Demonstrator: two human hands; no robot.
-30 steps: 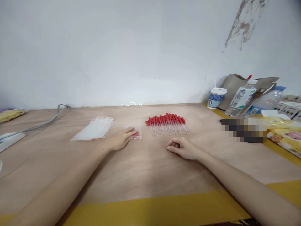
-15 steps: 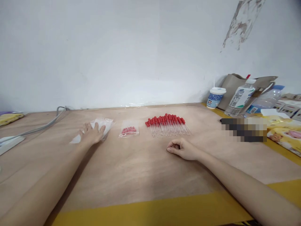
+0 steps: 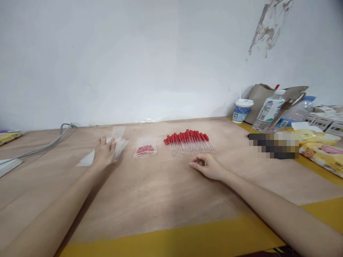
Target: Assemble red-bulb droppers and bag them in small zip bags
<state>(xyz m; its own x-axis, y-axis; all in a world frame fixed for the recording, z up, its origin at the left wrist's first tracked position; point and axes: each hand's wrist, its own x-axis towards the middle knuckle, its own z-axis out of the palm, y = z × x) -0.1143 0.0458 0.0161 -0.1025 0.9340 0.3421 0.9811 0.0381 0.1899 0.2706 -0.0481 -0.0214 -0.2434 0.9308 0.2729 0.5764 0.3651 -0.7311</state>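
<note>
My left hand (image 3: 105, 152) is on the stack of clear plastic bags (image 3: 88, 159) and pinches one clear bag (image 3: 118, 137), lifting its far end off the stack. To the right of the stack lies a small sealed bag with red-capped droppers inside (image 3: 145, 148). Further right, a row of several glass droppers with red bulbs (image 3: 189, 141) lies on the brown table (image 3: 160, 192). My right hand (image 3: 207, 166) rests on the table just in front of that row, its fingers loosely curled with nothing visible in them.
A paper cup (image 3: 242, 110), two water bottles (image 3: 269, 110), a grey bag (image 3: 264, 98) and yellow packets (image 3: 320, 151) crowd the right end. A grey cable (image 3: 40, 148) runs along the left. Yellow tape (image 3: 174, 241) marks the table's near edge. A white wall stands behind.
My left hand let go of the filled dropper bag, moved left to the stack of empty bags and now lifts one. My right hand has stayed in place.
</note>
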